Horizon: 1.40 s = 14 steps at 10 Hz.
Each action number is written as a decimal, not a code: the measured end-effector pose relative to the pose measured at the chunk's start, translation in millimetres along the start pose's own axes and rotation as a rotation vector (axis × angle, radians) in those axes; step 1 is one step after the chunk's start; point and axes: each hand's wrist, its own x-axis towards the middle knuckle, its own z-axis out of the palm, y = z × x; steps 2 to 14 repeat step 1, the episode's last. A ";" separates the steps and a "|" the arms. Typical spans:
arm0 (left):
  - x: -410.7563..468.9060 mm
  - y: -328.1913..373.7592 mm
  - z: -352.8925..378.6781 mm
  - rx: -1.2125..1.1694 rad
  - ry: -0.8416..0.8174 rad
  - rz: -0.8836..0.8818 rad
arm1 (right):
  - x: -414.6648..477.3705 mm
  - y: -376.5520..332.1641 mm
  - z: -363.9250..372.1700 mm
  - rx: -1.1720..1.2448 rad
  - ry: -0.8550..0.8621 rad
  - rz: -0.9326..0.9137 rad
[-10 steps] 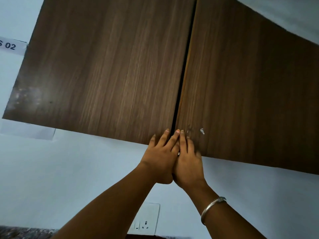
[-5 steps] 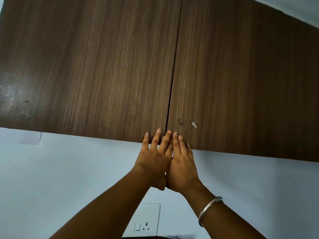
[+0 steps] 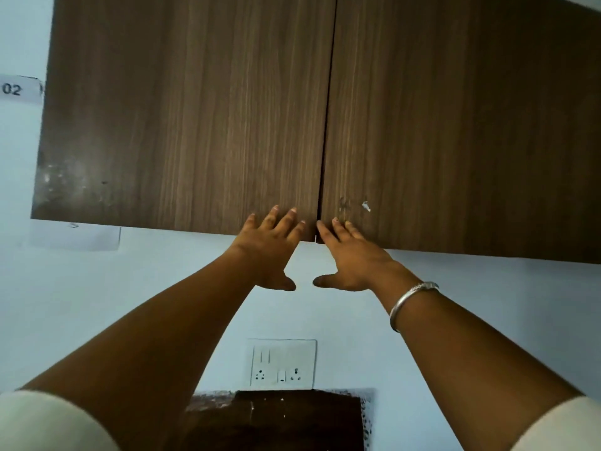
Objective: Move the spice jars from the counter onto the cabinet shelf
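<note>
A dark wood wall cabinet fills the top of the view, with its left door (image 3: 195,118) and right door (image 3: 455,125) both closed and only a thin seam between them. My left hand (image 3: 268,249) lies flat with spread fingers on the lower right corner of the left door. My right hand (image 3: 349,255), with a silver bangle on the wrist, rests the same way on the lower left corner of the right door. Neither hand holds anything. No spice jars are in view and the shelf is hidden behind the doors.
Below the cabinet is a pale blue wall with a white socket plate (image 3: 282,362). A dark speckled counter (image 3: 276,418) shows at the bottom between my arms. A paper label reading 02 (image 3: 18,89) is stuck to the wall at the left.
My hands, pressed together at the seam before, have moved apart, each to its own door's corner. The right door's gap has closed. The view has tilted down, showing the counter.
</note>
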 end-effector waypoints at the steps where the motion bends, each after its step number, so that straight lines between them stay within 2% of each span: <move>1: -17.4 -21.3 -15.7 0.061 -0.029 -0.056 | -9.6 2.7 -11.6 0.014 0.028 0.053; 14: -17.4 -21.3 -15.7 0.061 -0.029 -0.056 | -9.6 2.7 -11.6 0.014 0.028 0.053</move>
